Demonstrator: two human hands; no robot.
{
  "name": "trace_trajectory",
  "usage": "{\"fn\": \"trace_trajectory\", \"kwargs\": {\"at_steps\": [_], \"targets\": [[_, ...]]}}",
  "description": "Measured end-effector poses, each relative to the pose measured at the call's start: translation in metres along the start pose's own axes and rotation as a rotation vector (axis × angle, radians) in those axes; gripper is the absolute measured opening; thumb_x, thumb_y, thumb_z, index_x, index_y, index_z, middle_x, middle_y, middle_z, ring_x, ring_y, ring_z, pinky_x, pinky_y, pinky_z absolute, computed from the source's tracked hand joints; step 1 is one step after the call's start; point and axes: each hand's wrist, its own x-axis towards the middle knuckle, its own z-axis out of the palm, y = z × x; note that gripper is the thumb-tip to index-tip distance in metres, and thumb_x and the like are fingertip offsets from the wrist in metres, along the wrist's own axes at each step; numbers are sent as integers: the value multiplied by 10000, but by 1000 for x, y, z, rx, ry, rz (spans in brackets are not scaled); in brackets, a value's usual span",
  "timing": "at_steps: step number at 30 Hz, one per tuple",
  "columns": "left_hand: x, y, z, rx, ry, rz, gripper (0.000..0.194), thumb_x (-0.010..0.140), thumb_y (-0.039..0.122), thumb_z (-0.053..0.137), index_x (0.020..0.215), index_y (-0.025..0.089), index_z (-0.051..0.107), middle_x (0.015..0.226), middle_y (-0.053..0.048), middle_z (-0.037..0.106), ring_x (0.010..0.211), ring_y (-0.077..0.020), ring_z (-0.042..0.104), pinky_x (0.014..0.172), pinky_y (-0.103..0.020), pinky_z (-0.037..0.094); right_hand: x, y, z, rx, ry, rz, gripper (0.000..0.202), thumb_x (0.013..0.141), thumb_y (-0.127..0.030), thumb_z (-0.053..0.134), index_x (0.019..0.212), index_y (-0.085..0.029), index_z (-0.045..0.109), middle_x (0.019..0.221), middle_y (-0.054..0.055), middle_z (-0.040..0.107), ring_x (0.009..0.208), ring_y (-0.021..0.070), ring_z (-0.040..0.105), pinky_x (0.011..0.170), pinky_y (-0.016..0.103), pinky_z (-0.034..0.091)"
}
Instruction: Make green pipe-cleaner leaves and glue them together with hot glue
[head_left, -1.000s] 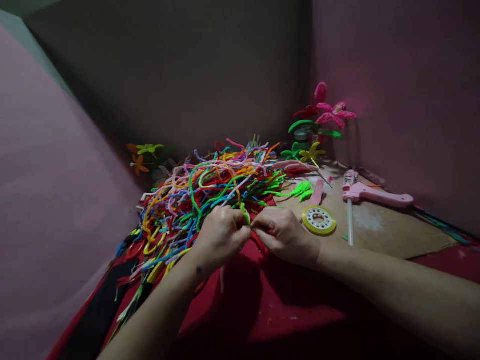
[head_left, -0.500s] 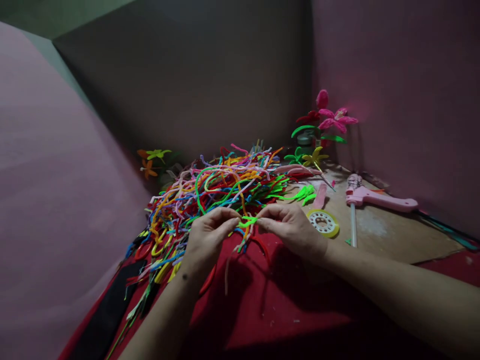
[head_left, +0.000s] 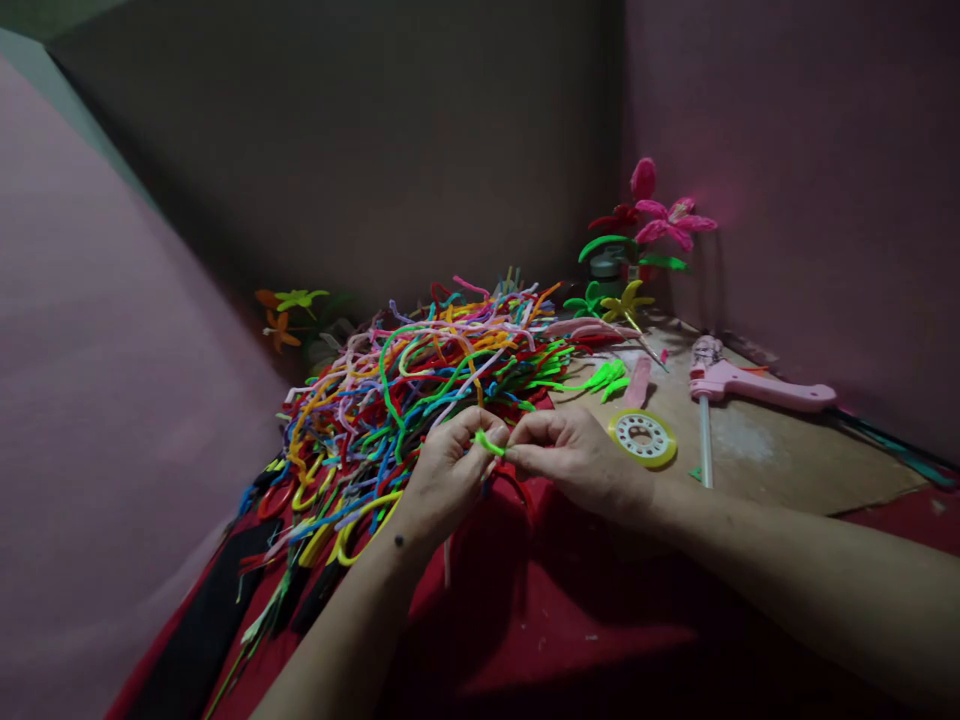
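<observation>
A short bright green pipe cleaner (head_left: 490,443) is pinched between my two hands, just in front of the pile. My left hand (head_left: 455,455) grips it between thumb and fingers, covering part of it. Close beside, my right hand (head_left: 570,458) holds its other end at the fingertips. Behind them spreads a large tangled pile of pipe cleaners (head_left: 442,350) in many colours. A bunch of bright green pieces (head_left: 606,377) lies to the right of the pile, beyond my right hand.
On a cardboard sheet (head_left: 795,465) at right lie a yellow tape roll (head_left: 643,438) and a pink glue gun (head_left: 772,388) with a glue stick. Pipe-cleaner flowers stand at back right, including a pink flower (head_left: 677,222), and orange flowers (head_left: 279,328) at back left. Red cloth (head_left: 585,640) covers the front.
My hands have come closer together, the left moving right. The green pipe cleaner, earlier stretched level between them, now shows as a shorter, tilted piece. The view has shifted slightly.
</observation>
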Motion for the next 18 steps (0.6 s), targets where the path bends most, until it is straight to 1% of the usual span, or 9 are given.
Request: {"fn": "trace_trajectory", "kwargs": {"at_steps": [4,7,10,12,15,17,18], "targets": [[-2,-2,2,-109,76,24,126,773,269,538,801,155,582,754,-5,564,711,-121,514,671,-227,416,6,1,-4,261,-18,81,109,657,-190,585,574,-120,595,501,-7,559,468,82,451,525,239,372],[-5,-3,3,-89,139,40,117,746,272,577,764,157,591,725,1,569,688,-117,514,650,-221,413,9,4,-5,307,-42,115,106,641,-206,604,581,-120,586,480,-10,551,445,82,440,503,240,363],[-6,-2,4,57,153,50,147,769,284,543,701,159,583,674,6,559,657,-114,497,626,-220,399,7,6,-3,163,-20,88,84,649,-184,592,596,-120,584,479,-26,521,456,77,431,485,222,339],[-5,-1,6,165,131,41,158,779,283,522,693,158,569,669,3,551,644,-115,489,605,-223,391,3,5,-2,-27,19,-6,96,676,-152,557,588,-121,583,496,-25,512,474,74,423,482,213,322],[-4,1,12,242,125,47,151,803,259,468,704,161,525,665,6,522,623,-114,475,582,-224,382,-2,3,0,-330,113,-209,156,711,-124,518,568,-121,581,528,-8,525,514,82,442,521,220,332],[-3,0,17,286,146,105,128,823,231,428,739,168,501,691,4,511,637,-113,473,604,-228,385,-2,2,1,-411,156,-285,165,726,-126,509,579,-122,584,553,2,541,541,89,465,554,225,346],[-3,-1,19,318,169,147,119,829,220,416,752,170,492,711,1,508,653,-115,475,622,-231,387,-2,1,1,-400,155,-281,161,730,-131,506,590,-124,585,565,5,548,552,92,475,563,224,354]]}}
